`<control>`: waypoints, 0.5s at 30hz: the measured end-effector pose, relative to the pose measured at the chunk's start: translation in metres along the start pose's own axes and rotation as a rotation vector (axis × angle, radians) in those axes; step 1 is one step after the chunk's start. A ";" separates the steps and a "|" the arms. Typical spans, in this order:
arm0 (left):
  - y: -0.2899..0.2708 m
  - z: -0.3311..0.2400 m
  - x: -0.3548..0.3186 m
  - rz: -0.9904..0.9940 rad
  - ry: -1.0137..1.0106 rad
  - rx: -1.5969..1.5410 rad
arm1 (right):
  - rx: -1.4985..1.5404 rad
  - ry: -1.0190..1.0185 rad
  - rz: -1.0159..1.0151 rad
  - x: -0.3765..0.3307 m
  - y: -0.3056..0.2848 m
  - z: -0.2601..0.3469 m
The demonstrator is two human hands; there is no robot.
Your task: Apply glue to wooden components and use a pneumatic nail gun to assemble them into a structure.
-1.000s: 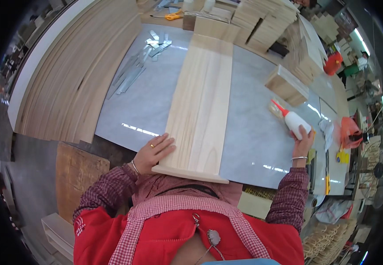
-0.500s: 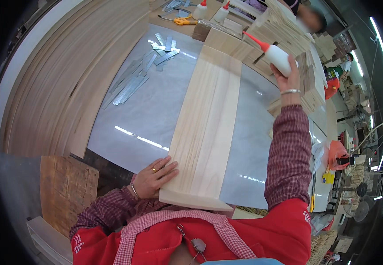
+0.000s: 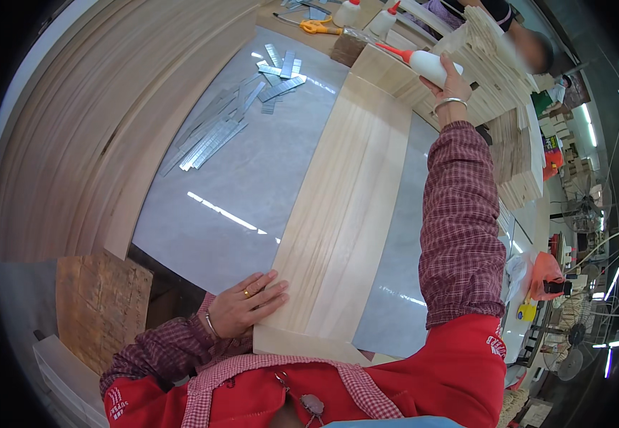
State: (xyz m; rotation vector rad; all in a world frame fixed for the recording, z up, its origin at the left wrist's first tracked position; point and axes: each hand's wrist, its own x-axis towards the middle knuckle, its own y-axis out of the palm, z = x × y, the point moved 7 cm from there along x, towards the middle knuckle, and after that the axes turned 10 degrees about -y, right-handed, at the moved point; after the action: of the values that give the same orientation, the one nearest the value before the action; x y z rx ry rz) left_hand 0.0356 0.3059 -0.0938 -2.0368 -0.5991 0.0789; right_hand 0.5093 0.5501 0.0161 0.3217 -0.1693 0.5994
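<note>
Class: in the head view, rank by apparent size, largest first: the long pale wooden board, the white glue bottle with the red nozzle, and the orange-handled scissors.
1. Long pale wooden board
2. White glue bottle, held in the right hand
3. Orange-handled scissors

The bottle and scissors look close in size, and both lie far from the camera, so their order is unsure.

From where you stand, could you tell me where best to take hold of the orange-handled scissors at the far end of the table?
Probably by the orange handles, coming from above: the scissors lie flat on the table, blades pointing left, and the handle loops offer the thicker part.

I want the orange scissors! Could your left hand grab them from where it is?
Probably not: the left hand rests on the wooden board's near end, while the orange-handled scissors lie at the table's far edge.
</note>
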 end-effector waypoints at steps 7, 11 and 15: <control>0.000 0.002 0.001 0.018 -0.006 0.012 | -0.058 -0.028 0.027 0.009 0.013 -0.006; 0.001 0.002 0.000 0.034 -0.015 0.001 | -0.081 -0.033 0.019 0.009 0.016 -0.011; 0.004 0.002 -0.001 0.054 -0.014 -0.006 | -0.087 -0.037 0.003 0.006 0.017 -0.011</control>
State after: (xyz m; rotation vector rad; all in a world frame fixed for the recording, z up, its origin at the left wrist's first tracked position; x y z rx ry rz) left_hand 0.0350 0.3056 -0.0984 -2.0602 -0.5541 0.1235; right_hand 0.5050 0.5705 0.0111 0.2485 -0.2311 0.5876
